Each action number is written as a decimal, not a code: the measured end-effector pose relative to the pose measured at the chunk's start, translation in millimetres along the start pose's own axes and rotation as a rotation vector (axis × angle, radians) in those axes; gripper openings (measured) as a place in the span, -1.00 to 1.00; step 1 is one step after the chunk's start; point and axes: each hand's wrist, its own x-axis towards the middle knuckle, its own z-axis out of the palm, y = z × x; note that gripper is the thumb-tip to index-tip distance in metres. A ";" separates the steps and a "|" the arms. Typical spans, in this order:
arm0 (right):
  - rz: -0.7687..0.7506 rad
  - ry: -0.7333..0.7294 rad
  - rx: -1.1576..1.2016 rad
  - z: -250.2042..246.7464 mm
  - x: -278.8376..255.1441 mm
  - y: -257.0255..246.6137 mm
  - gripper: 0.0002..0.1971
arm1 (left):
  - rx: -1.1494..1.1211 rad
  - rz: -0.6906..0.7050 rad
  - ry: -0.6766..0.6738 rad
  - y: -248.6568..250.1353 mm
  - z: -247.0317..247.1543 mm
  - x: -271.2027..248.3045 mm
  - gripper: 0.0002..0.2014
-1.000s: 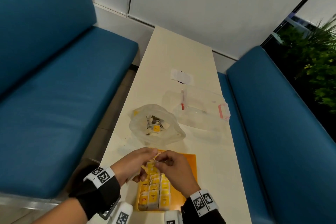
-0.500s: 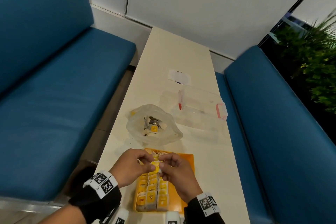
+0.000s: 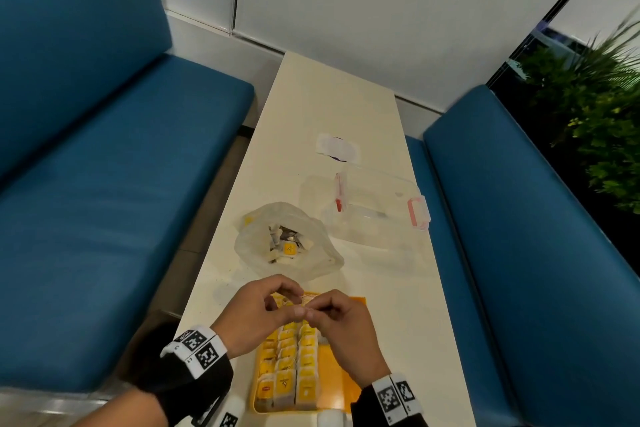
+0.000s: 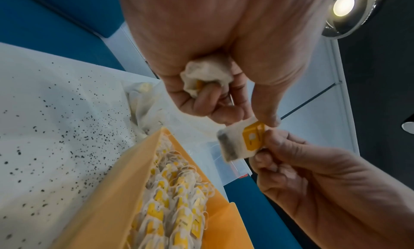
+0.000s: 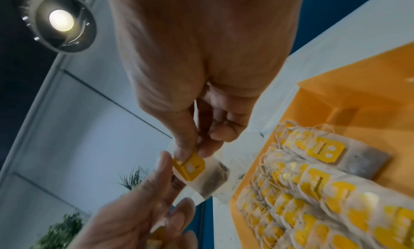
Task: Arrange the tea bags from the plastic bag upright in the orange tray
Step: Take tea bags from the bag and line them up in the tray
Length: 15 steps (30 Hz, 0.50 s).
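Observation:
Both hands meet above the far end of the orange tray [image 3: 341, 381]. My left hand [image 3: 294, 303] and right hand [image 3: 313, 314] pinch one tea bag [image 4: 240, 142] between them by its yellow tag [image 5: 190, 166]. A second, crumpled tea bag [image 4: 206, 75] is tucked in the curled lower fingers of the left hand [image 4: 253, 120]. The right hand [image 5: 197, 151] grips the tag with thumb and forefinger. Rows of tea bags [image 3: 289, 360] stand upright in the tray's left part [image 5: 313, 190]. The clear plastic bag [image 3: 311, 256] lies beyond the tray with several tea bags [image 3: 287, 248] inside.
A clear lidded container [image 3: 377, 211] with pink clasps sits right of the bag, a white packet [image 3: 337, 149] farther back. Dark tea specks litter the white table [image 4: 56, 128]. Blue benches [image 3: 104, 201] flank the narrow table; a plant [image 3: 595, 121] stands at the right.
Both hands have stayed over the tray's far end, working the tea bag between their fingertips. The view has shifted a little; bag and container are unmoved.

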 end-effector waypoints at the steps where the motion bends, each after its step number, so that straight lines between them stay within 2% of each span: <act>1: 0.019 0.009 0.039 -1.0 0.7 -0.7 -0.95 | 0.007 -0.007 -0.017 -1.0 0.1 0.6 -0.80; 5: 0.056 0.037 0.137 -3.4 2.5 -2.2 -0.96 | 0.035 -0.026 -0.013 -4.7 1.9 4.6 -0.92; 12: 0.151 0.039 0.159 -9.7 4.0 4.1 -0.95 | 0.037 -0.021 0.017 -8.5 8.2 4.4 -0.89; 15: 0.177 0.088 0.102 -29.0 6.4 9.4 -0.95 | 0.078 -0.068 0.097 -17.9 1.5 1.9 -0.86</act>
